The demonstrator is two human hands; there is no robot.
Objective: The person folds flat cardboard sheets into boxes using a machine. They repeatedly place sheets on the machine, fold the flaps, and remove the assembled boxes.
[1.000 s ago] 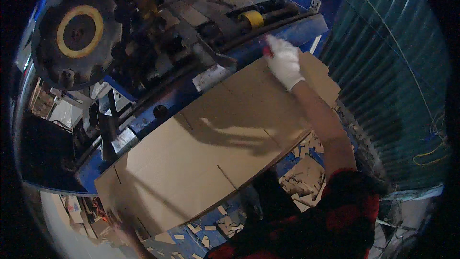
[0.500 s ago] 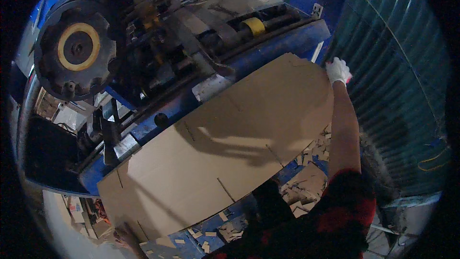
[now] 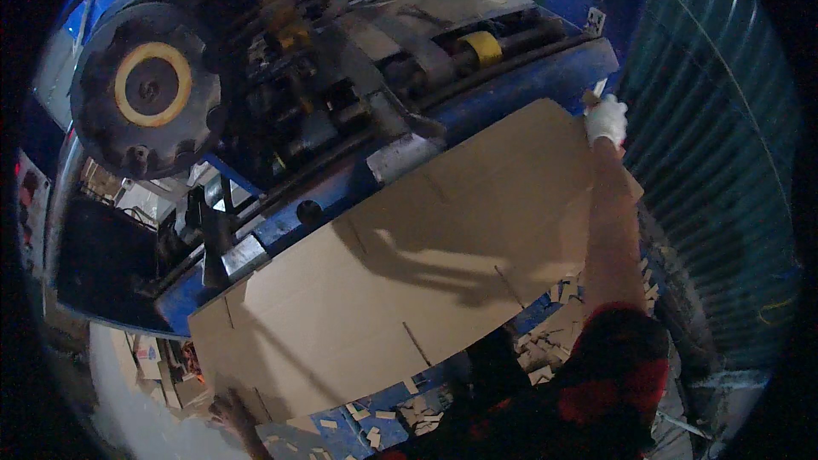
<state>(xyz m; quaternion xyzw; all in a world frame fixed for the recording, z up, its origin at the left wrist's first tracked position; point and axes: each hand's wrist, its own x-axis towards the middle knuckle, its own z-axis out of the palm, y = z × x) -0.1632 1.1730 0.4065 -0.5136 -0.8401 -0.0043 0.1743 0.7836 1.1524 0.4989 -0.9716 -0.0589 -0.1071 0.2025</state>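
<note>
A long brown cardboard sheet (image 3: 443, 221) with several dark slots lies slanted along the front of a blue machine (image 3: 528, 77). My right hand (image 3: 607, 122), in a white glove, is closed at the sheet's far right corner. A small brown bit of cardboard (image 3: 590, 99) shows by its fingertips; whether it is loose I cannot tell. At the near left end my left hand (image 3: 232, 413), which looks ungloved, grips the sheet's edge, its thumb side partly hidden in dimness. Beyond my right forearm another cardboard corner (image 3: 633, 186) sticks out.
A large dark handwheel (image 3: 152, 85) with a yellowish ring stands at the machine's left. Cardboard offcuts (image 3: 550, 336) lie below the sheet, on a blue surface and in a heap. Corrugated green sheeting (image 3: 707, 119) rises at right. More cardboard scraps (image 3: 145, 366) lie at lower left.
The view has shifted slightly, so the machine and sheet sit further right. The sheet's far right edge, ragged before, now looks smoother. Both hands stay at its ends.
</note>
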